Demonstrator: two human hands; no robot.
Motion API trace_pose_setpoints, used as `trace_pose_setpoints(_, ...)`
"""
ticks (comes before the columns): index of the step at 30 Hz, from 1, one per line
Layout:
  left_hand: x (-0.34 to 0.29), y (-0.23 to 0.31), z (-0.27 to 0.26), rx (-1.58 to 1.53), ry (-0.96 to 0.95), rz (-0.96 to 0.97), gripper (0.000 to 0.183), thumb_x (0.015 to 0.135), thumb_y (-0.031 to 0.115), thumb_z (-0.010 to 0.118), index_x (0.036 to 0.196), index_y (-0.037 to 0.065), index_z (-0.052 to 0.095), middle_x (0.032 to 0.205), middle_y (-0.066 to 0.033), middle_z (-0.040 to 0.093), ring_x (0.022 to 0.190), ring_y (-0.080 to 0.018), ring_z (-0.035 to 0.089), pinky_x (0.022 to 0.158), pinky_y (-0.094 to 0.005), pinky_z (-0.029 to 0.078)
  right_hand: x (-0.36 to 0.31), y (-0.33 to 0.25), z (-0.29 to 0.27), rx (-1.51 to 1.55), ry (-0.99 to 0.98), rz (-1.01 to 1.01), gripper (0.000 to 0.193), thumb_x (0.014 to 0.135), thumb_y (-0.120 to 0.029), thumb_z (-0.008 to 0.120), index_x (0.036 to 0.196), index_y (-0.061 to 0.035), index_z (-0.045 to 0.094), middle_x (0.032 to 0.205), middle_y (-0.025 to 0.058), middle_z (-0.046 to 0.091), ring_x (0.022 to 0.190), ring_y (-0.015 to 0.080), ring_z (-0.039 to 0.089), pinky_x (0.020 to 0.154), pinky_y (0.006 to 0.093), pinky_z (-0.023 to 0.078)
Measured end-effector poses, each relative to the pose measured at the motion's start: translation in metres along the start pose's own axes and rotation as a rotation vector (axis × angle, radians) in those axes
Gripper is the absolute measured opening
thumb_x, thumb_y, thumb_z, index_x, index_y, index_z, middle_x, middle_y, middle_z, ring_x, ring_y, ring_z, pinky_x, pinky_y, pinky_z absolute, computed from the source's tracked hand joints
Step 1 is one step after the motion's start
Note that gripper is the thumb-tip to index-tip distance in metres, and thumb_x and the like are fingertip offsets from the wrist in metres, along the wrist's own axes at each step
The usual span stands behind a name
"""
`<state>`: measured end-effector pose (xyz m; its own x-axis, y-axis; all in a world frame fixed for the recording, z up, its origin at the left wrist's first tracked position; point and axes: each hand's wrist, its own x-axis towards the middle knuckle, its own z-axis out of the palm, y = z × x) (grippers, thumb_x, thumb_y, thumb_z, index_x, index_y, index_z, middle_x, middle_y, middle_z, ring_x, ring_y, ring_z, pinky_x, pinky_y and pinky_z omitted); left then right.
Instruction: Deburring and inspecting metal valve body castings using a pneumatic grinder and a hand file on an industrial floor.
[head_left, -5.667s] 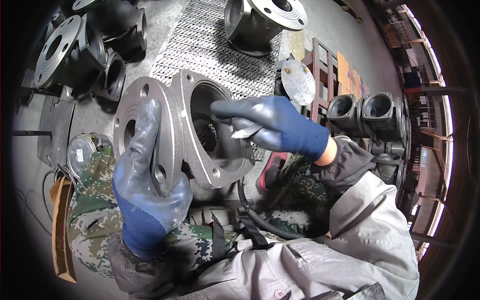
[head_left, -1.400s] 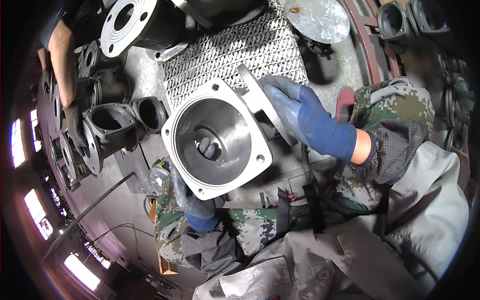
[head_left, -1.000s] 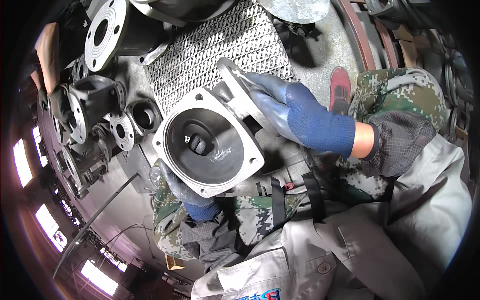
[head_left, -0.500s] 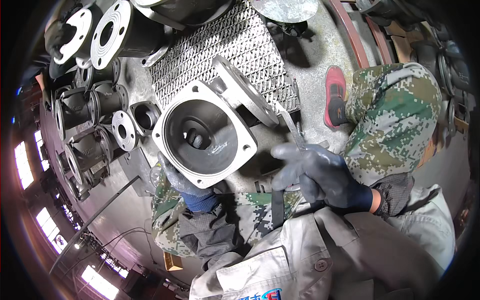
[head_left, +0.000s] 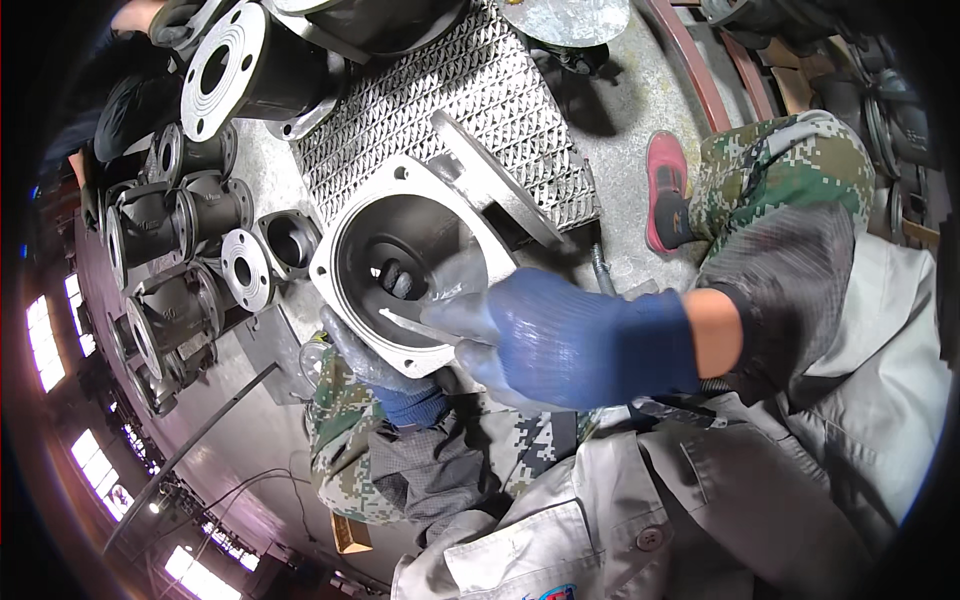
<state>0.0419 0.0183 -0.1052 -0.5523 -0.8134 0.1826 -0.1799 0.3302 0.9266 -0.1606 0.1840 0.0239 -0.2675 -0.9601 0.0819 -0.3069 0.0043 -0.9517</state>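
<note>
A grey cast-iron valve body (head_left: 335, 225) with a square flange and a deep round bore tilts up towards me on the bench. My left hand (head_left: 365, 355), in a grey-coated blue glove, grips the flange's lower left edge from outside, its fingertips partly hidden behind the casting. My right hand (head_left: 545, 340), gloved the same way and slightly blurred, reaches across the lower right of the flange. It is closed on a thin flat metal strip (head_left: 400, 324), whose tip lies over the bore; the rest is hidden in the hand. A round side flange (head_left: 495, 185) stands at the body's far right.
The bench top is a metal grating (head_left: 420, 105). Flanged castings (head_left: 225, 70) crowd its far left, with several more valve bodies (head_left: 165, 220) beyond. Another person's arm (head_left: 150, 110) is at upper left. A round metal plate (head_left: 570, 20) stands at the far side.
My right hand has swung left from beside the casting to over its bore, bringing the metal strip along. My left hand keeps its grip. At upper left, the other person's hand and a flanged casting have shifted.
</note>
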Motion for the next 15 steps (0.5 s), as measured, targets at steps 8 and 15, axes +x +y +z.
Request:
trace_pose_setpoints(8, 0.009, 0.038, 0.034, -0.108, 0.258, -0.075, 0.080, 0.094, 0.046, 0.050, 0.135, -0.017, 0.024, 0.128, -0.0355, 0.042, 0.111, -0.0395, 0.058, 0.089, -0.0448, 0.054, 0.019, 0.016, 0.015, -0.197, -0.365, 0.078, 0.021, 0.090, -0.012, 0.048, 0.106, -0.0019, 0.056, 0.074, 0.0147, 0.061, 0.065, 0.0268, 0.066, 0.060, 0.0360, 0.055)
trace_pose_setpoints(15, -0.001, 0.030, 0.030, 0.121, 0.207, 0.068, 0.074, 0.096, 0.047, 0.045, 0.136, -0.012, 0.028, 0.126, -0.0325, 0.045, 0.109, -0.0366, 0.058, 0.090, -0.0423, 0.055, 0.023, 0.023, 0.026, -0.069, -0.564, 0.143, 0.017, 0.089, -0.007, 0.052, 0.105, -0.0057, 0.056, 0.078, 0.0058, 0.059, 0.067, 0.0184, 0.062, 0.058, 0.0289, 0.052)
